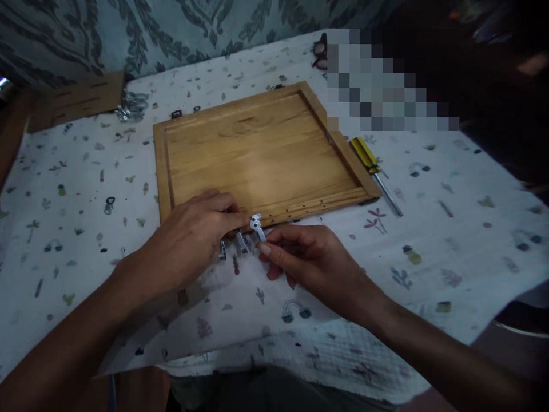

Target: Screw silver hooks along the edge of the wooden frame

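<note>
A wooden framed panel point(253, 149) lies on the cloth, with a row of small dark holes along its near rail. Between the thumb and fingers of my right hand point(306, 252) is a small silvery metal hook point(257, 226), its flat holed end up against the near edge of the panel. My left hand point(193, 234) rests at that same edge, fingers curled together, the fingertips beside the hook's flat end. Whatever they pinch is hidden. Another metal hook point(242, 242) hangs at the edge between my hands, and a third metal piece point(222, 250) shows just under my left fingers.
Right of the panel lies a yellow-handled screwdriver point(377, 174). At the back left, a pile of metal hooks point(132, 107) sits beside a piece of brown cardboard point(79, 100). A printed cloth point(429, 257) covers the table. Part of the back right is pixelated.
</note>
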Demonstrator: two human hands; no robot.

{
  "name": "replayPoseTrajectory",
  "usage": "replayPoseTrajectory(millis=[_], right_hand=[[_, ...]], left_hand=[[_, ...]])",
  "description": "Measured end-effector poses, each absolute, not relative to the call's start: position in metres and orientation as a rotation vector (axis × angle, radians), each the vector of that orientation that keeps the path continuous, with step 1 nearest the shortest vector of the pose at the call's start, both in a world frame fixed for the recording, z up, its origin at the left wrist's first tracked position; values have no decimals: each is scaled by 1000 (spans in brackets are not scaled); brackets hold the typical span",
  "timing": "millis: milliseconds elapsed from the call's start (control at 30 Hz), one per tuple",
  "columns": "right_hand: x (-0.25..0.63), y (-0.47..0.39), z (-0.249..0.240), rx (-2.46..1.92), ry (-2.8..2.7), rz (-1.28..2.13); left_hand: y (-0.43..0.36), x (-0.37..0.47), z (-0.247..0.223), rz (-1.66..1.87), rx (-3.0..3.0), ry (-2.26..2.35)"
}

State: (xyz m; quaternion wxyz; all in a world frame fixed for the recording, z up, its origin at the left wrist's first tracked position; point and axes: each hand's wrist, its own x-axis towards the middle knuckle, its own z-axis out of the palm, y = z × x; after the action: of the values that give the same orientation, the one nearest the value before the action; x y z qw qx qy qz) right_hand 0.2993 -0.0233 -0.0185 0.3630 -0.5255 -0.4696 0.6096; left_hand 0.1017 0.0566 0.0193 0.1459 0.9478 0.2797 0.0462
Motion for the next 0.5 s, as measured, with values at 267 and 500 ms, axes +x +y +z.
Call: replayPoseTrajectory(millis=[267, 500], right_hand=[[300, -27, -17, -1373, -1248, 1530], [299, -27, -16, -1375, -1227, 1551]], left_hand=[[53, 100, 13, 172, 2796, 810], [53, 101, 17, 105, 2795, 827]])
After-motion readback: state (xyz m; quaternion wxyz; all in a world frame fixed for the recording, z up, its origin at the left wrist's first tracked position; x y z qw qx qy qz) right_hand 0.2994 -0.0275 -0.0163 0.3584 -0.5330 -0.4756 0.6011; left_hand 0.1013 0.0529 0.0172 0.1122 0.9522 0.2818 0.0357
